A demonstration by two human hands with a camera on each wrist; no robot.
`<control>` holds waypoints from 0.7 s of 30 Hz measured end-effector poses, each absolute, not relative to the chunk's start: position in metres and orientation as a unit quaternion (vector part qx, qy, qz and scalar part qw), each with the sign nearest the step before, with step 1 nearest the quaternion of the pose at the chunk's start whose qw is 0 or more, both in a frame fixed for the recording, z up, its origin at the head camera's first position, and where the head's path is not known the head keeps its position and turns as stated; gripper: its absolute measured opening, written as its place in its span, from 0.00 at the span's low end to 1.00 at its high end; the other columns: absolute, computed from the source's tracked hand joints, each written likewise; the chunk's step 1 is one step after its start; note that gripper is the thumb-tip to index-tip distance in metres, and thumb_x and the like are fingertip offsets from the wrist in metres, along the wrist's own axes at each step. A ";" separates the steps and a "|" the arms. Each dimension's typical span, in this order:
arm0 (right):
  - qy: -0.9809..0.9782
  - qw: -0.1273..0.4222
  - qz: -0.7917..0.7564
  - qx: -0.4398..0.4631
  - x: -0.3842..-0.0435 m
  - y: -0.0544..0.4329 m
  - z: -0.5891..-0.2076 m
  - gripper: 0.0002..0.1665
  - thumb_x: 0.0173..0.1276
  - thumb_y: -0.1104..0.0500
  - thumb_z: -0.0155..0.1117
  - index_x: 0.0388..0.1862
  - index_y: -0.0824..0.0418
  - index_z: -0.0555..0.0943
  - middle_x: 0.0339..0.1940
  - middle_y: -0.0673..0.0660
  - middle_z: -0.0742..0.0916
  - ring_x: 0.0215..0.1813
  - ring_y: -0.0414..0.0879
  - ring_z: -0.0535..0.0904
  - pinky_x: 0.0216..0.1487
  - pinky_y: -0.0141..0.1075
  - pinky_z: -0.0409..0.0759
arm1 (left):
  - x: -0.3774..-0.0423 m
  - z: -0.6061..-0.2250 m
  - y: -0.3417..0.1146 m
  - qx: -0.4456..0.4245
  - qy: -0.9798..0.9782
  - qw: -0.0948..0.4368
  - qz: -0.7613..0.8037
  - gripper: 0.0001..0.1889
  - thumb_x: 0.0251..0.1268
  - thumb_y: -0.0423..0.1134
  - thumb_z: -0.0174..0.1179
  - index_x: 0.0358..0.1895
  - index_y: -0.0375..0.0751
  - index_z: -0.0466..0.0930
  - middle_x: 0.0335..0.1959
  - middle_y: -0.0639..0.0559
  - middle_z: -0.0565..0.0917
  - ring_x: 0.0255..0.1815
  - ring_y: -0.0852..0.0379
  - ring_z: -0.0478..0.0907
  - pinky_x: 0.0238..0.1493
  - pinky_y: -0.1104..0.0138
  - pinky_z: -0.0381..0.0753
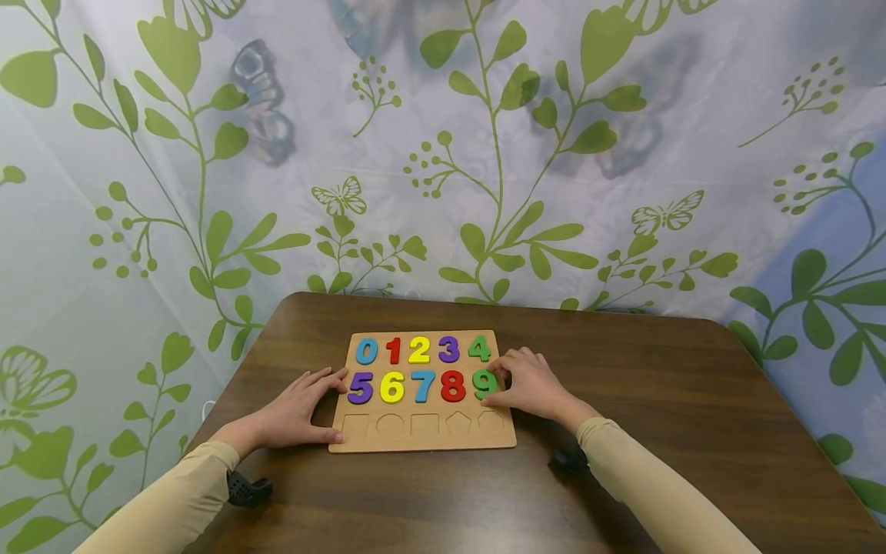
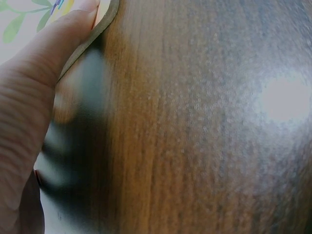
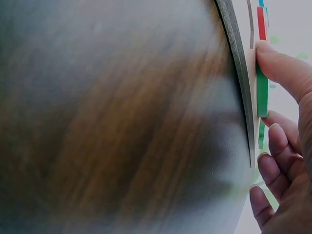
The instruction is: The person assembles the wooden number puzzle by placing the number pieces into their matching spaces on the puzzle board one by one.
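A wooden number puzzle board [image 1: 422,444] lies on the table, with colored digits from 0 to 9 in two rows. At its right side my right hand [image 1: 529,386] pinches the green number 9 [image 1: 484,383] between thumb and index finger. The right wrist view shows the green piece [image 3: 262,92] edge-on, standing above the board surface, with the other fingers loosely bent. My left hand [image 1: 294,413] rests at the board's left edge, fingers spread, thumb near the lower corner and fingertips near the purple 5 [image 1: 361,388]. In the left wrist view the thumb [image 2: 44,53] touches the board's edge.
Below the digits runs a row of shallow shape recesses [image 1: 390,425] in the board. The brown wooden table [image 1: 664,400] stretches beyond it on the right. Behind stands a cloth backdrop [image 1: 388,231] printed with green leaves and butterflies. Each wrist carries a black device.
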State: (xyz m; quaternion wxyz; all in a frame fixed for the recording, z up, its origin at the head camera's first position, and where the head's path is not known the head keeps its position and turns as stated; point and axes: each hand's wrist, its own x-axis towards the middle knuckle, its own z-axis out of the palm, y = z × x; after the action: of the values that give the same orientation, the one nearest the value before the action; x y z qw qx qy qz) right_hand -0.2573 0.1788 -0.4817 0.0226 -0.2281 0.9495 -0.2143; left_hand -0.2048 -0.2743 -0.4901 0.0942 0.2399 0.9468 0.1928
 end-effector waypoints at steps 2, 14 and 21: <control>0.949 0.021 -0.214 -0.230 -0.257 0.179 -0.482 0.36 0.50 0.30 0.80 0.52 0.50 0.87 0.35 0.43 0.78 0.45 0.45 0.68 0.46 0.45 0.63 | -0.205 -0.490 -0.274 0.241 0.947 0.093 0.192 0.42 0.50 0.75 0.67 0.63 0.54 0.71 0.81 0.48 0.60 0.81 0.35 0.50 0.77 0.37 0.42; 0.949 0.015 -0.211 -0.236 -0.256 0.179 -0.482 0.37 0.50 0.30 0.80 0.52 0.50 0.87 0.35 0.43 0.78 0.46 0.45 0.68 0.46 0.45 0.63 | -0.204 -0.489 -0.273 0.244 0.946 0.093 0.192 0.42 0.51 0.74 0.67 0.63 0.53 0.71 0.81 0.47 0.60 0.81 0.35 0.51 0.77 0.37 0.43; 0.950 0.019 -0.208 -0.234 -0.257 0.179 -0.482 0.37 0.50 0.30 0.80 0.53 0.49 0.87 0.36 0.42 0.78 0.46 0.45 0.68 0.46 0.44 0.63 | -0.204 -0.489 -0.274 0.241 0.947 0.095 0.191 0.42 0.51 0.75 0.67 0.64 0.53 0.71 0.81 0.47 0.60 0.81 0.36 0.50 0.78 0.38 0.43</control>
State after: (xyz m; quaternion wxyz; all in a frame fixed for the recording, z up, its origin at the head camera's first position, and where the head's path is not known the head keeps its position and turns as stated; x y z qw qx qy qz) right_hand -0.2569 0.1795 -0.4822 0.0187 -0.2336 0.9495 -0.2085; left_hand -0.2044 -0.2736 -0.4888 0.0950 0.2413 0.9467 0.1913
